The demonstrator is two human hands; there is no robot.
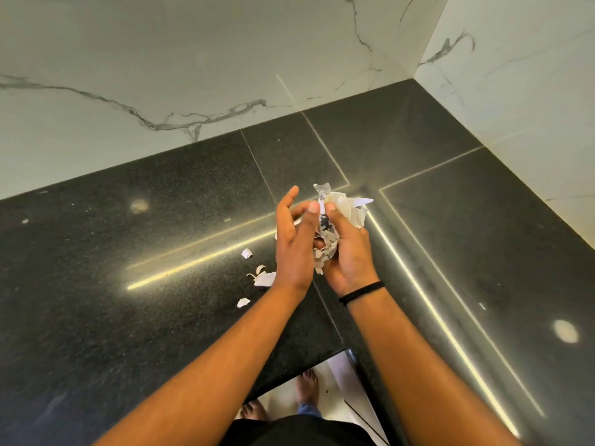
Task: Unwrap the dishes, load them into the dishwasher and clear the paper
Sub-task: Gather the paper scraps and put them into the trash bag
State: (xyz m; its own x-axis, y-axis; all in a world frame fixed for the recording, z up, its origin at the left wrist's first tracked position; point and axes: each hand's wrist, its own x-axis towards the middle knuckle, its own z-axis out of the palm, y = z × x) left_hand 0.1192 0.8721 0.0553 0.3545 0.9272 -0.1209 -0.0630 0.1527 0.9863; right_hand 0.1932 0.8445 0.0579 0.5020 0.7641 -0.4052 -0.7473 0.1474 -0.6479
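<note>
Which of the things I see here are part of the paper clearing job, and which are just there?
Part of the job:
crumpled paper wad, gripped by the right hand
left hand, fingers straight, against the wad
torn paper scraps lying loose on the counter

Just there:
black counter
marble wall
black wristband on the right wrist

No dishes or dishwasher in view.

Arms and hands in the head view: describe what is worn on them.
Both forearms are bare, with no sleeves in view. The left hand wears nothing: no ring, glove or band shows. The right hand is also ungloved, but a thin black band circles its wrist. No watch shows, and no rings on the fingers.
</note>
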